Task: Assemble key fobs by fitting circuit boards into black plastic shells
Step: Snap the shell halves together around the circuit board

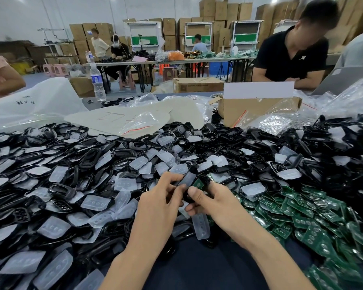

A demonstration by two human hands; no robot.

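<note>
Parts-strewn table [197, 266]: left hand [157, 206], right hand [215, 203] both pinch black shell [204, 181], circuit board [197, 183] between grips.

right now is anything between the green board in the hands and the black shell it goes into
Nothing visible. The left hand grips the black shell and the right hand holds the circuit board right against it; fingers hide the joint, so whether it is seated cannot be told.

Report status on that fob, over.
Left hand grips black shell, right hand pinches it from the other side. Green circuit board at shell, seating unclear. Nothing over the hands; loose parts heaped around.
</note>
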